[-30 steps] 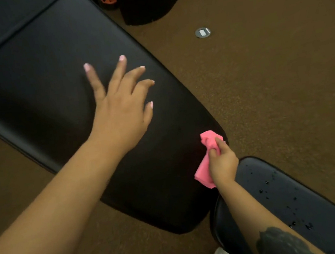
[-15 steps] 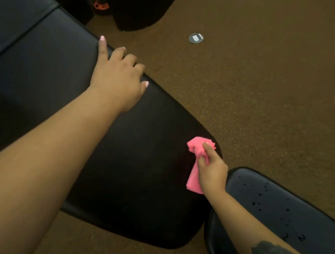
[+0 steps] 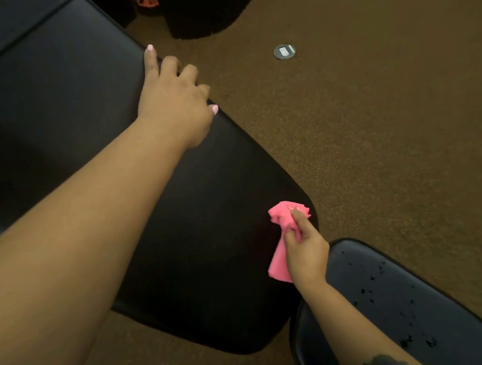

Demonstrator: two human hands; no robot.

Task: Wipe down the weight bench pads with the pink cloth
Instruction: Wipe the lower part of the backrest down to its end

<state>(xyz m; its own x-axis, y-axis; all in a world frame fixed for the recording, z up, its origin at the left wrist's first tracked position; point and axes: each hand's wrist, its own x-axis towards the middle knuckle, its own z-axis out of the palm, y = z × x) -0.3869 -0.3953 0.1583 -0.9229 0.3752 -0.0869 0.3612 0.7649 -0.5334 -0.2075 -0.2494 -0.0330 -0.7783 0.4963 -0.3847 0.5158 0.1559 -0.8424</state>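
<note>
Two black pads [image 3: 72,118] [image 3: 402,299], one pink cloth [image 3: 282,223] gripped by right hand [image 3: 305,253].

Brown carpet floor [image 3: 382,148] fills the right side. A small round metal plate [image 3: 284,51] is set into it. A dark rounded base [image 3: 210,2] stands at the top, with something orange [image 3: 145,2] beside it.

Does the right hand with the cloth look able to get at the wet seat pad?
Probably yes. The right hand gripping the cloth is right beside the seat pad, with nothing between them.
</note>
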